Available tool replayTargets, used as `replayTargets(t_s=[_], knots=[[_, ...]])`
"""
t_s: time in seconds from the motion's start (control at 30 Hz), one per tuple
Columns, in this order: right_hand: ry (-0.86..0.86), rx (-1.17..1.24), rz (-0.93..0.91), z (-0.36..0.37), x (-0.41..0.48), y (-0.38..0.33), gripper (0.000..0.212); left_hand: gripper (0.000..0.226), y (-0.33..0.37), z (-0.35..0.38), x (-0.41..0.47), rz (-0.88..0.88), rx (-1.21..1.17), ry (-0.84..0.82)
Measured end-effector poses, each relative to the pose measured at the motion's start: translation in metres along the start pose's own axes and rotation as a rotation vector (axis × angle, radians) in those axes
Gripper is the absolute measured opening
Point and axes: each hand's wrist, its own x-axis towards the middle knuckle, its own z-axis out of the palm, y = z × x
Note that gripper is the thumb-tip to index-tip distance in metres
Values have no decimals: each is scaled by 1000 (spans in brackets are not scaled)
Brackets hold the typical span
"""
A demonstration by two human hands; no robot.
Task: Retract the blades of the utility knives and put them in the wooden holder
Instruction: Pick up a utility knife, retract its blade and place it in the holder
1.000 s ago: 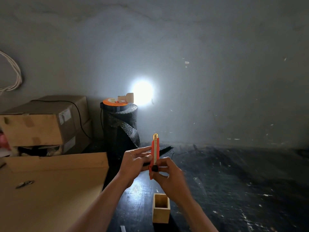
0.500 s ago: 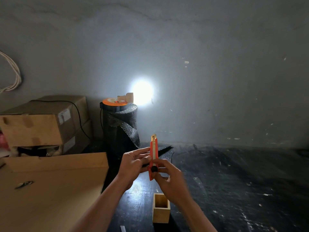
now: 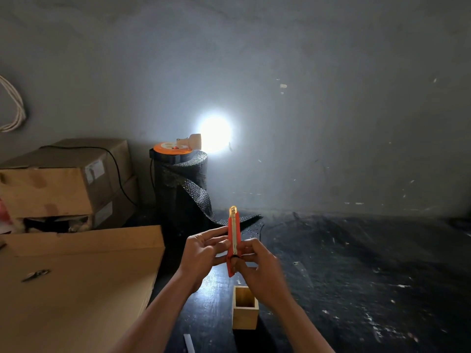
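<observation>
Dark tabletop (image 3: 356,263), with a utility knife (image 3: 234,240) being held upright.
It is being clamped by both the left hand (image 3: 204,253) and right hand (image 3: 260,271), tip pointing up, above the wooden holder (image 3: 244,317).

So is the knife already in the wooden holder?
No, both hands, left and right, hold the knife upright above the holder.

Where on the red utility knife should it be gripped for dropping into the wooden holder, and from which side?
Probably pinch the red utility knife across its flat sides on the upper body, above the slider, coming from above. It stands nearly upright, tail end down over the wooden holder, whose open top faces up, so a high grip leaves the lower end free to enter.
</observation>
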Motion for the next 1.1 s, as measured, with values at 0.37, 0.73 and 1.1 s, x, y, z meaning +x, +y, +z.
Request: replayTargets(t_s=[0.37, 0.73, 1.1], knots=[[43, 119, 94, -5, 23, 26, 27, 33, -35, 5, -9, -73, 9, -97], [14, 106, 285, 9, 35, 99, 13, 41, -147, -3, 23, -251, 374, -22], [-17, -85, 461, 35, 56, 177, 11, 66, -215, 22, 40, -346, 613, -98]])
